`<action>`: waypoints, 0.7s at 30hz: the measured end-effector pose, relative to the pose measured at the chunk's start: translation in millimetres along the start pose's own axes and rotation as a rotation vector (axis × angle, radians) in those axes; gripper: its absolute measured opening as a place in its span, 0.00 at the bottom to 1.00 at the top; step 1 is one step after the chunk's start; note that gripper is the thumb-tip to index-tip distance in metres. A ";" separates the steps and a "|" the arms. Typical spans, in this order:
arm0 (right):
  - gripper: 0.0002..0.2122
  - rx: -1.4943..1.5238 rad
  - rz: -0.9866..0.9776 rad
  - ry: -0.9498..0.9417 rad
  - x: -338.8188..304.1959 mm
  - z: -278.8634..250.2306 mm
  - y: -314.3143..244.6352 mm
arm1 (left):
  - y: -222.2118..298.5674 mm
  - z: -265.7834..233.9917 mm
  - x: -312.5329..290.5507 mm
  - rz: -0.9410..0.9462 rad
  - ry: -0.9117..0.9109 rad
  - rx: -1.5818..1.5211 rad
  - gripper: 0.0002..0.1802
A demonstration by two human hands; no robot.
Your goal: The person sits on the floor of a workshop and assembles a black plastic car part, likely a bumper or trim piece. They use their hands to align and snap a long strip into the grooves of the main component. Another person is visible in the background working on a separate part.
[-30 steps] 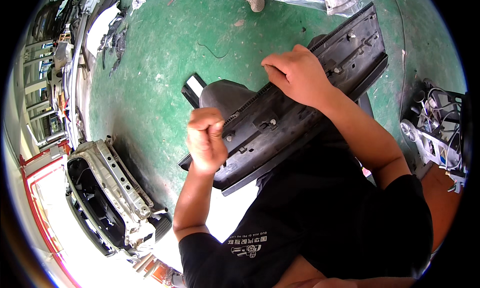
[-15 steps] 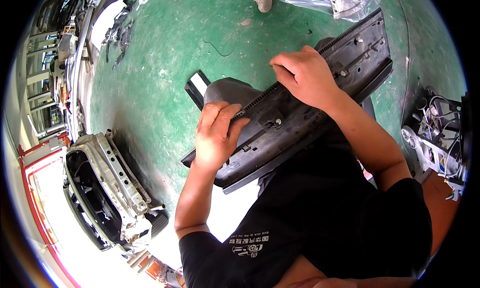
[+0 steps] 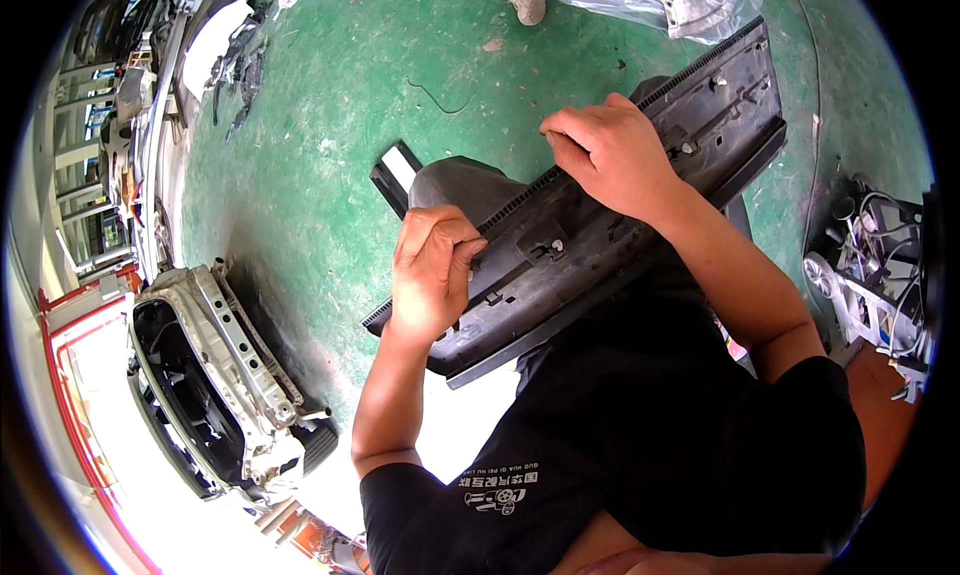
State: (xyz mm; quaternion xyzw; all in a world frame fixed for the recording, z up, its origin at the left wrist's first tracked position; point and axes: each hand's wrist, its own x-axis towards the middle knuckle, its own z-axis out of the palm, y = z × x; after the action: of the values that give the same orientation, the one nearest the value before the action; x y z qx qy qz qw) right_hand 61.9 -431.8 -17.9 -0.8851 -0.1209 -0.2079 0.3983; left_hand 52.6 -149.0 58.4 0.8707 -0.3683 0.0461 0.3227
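A long black plastic car trim panel lies slantwise across my lap, its inner side with clips and slots facing up. Along its far edge runs a row of small teeth. My left hand is closed over that toothed edge near the lower left end, thumb against the bent fingers. Further up the same edge, my right hand curls its fingers over the panel's rim; its fingertips are partly hidden. A pale clip sits on the panel between my two hands.
A cut-off car body section stands on the green floor at the left. Metal parts with a small wheel are at the right. A shoe and plastic-wrapped parts show at the far side. Parts line the left wall.
My left thumb has drawn in from the panel's surface toward the bent fingers. The panel and my right hand look nearly unmoved.
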 end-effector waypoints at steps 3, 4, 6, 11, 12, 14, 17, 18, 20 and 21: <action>0.01 0.006 0.002 0.004 -0.6 0.4 1.5 | 1.0 -5.3 3.2 0.048 -0.027 -0.037 0.12; 0.01 0.013 0.000 0.007 -0.3 0.8 1.8 | 0.7 -7.2 3.5 0.071 -0.035 -0.043 0.12; 0.01 0.014 -0.002 0.008 0.3 0.1 1.7 | -2.2 -9.0 1.8 0.078 -0.054 -0.063 0.11; 0.04 0.014 -0.011 -0.029 -1.3 -1.8 2.3 | -7.0 -2.2 -5.5 0.054 -0.024 -0.101 0.11; 0.03 0.019 -0.010 -0.016 -0.3 -1.2 1.0 | -7.5 -0.7 -5.8 0.068 -0.010 -0.097 0.12; 0.01 0.027 -0.005 0.000 0.0 -1.3 0.8 | -7.6 -0.5 -6.5 0.065 0.015 -0.118 0.12; 0.01 0.036 -0.001 -0.004 0.0 -1.0 2.0 | -6.0 -6.2 -10.1 0.030 0.021 -0.168 0.13; 0.01 0.035 0.000 -0.007 -0.2 -0.8 1.9 | -6.6 -6.6 -9.2 0.047 0.033 -0.174 0.13; 0.01 0.029 0.002 -0.007 -0.2 -1.2 1.0 | -9.5 -6.2 -7.3 0.086 0.058 -0.194 0.13; 0.01 0.029 0.001 -0.006 -0.1 -1.3 0.6 | -8.9 -6.2 -8.9 0.059 0.055 -0.242 0.12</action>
State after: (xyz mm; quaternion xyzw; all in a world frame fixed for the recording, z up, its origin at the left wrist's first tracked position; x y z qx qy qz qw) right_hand 61.7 -433.2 -17.5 -0.8800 -0.1248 -0.2033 0.4108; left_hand 53.1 -135.2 55.8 0.8126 -0.3876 0.0345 0.4338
